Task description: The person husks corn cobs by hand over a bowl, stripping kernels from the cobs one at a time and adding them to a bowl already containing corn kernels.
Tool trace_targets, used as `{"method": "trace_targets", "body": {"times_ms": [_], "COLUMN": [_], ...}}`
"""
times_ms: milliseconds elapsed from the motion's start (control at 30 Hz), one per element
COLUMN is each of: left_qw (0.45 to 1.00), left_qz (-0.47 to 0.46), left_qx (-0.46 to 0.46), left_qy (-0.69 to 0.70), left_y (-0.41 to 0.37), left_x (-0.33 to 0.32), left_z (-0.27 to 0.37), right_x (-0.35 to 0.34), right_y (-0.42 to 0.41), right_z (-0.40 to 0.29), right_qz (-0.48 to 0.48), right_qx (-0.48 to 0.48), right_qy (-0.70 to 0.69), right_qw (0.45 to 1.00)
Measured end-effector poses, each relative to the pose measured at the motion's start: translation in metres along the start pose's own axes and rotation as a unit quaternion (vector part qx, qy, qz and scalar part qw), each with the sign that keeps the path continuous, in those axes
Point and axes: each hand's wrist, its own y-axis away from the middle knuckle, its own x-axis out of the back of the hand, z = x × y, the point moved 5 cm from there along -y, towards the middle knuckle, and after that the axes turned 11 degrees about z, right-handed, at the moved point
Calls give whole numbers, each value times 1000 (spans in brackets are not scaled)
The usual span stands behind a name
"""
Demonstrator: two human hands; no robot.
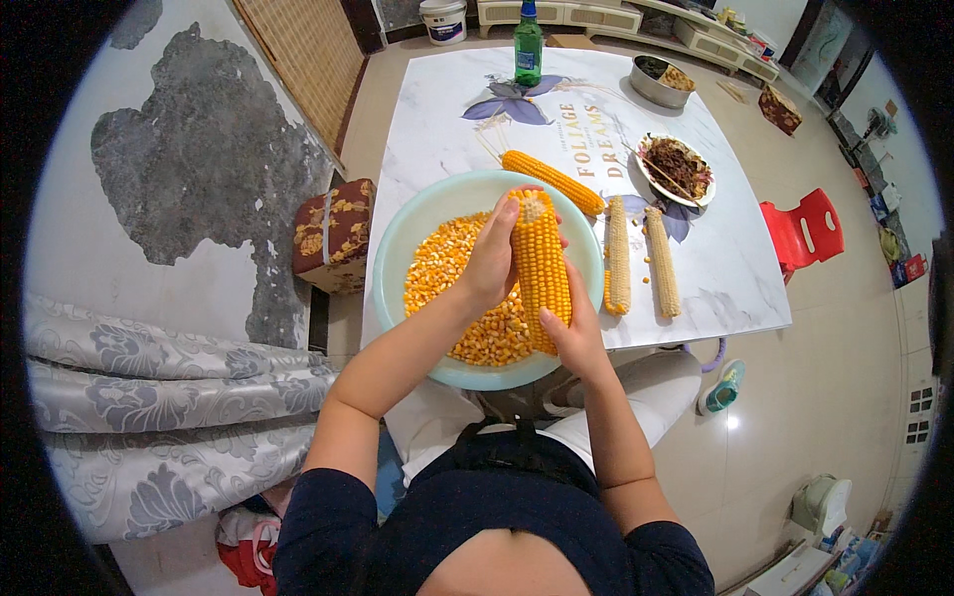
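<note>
Both hands hold one ear of yellow corn (541, 272) above a pale green plastic basin (393, 223). My left hand (492, 249) grips its upper part, near the end where the pale core shows. Lower down, my right hand (580, 324) grips the other end with the thumb on the kernels. Loose corn kernels (440, 253) lie in the basin. Another full ear of corn (553, 182) rests on the table beside the basin's rim. To the right lie a mostly stripped corncob (618, 253) with some kernels at its lower end and a bare corncob (662, 261).
On the white table (447, 97) stand a green glass bottle (528, 48), a round metal tin (659, 91) and a plate of dark food with chopsticks (674, 170). A red plastic chair (803, 231) is at the right, a patterned box-shaped stool (334, 227) at the left.
</note>
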Motion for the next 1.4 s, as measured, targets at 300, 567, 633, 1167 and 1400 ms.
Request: {"method": "trace_targets", "body": {"times_ms": [300,567,633,1167,1400], "left_qw": [998,997,997,994,985], "left_qz": [22,21,29,85,70], "left_qx": [13,17,15,38,77], "left_qy": [65,77,67,59,139], "left_y": [-2,-2,-3,-5,0], "left_x": [6,4,5,13,2], "left_z": [-5,-3,-4,-8,0], "right_x": [-6,-7,-8,-11,-7], "right_y": [-1,0,-1,-1,-1], "right_z": [-9,-6,-8,-14,-4], "right_qz": [6,0,0,-1,9], "right_qx": [5,-6,11,4,5], "right_qy": [89,107,107,147,142], "right_qw": [996,994,994,989,990]}}
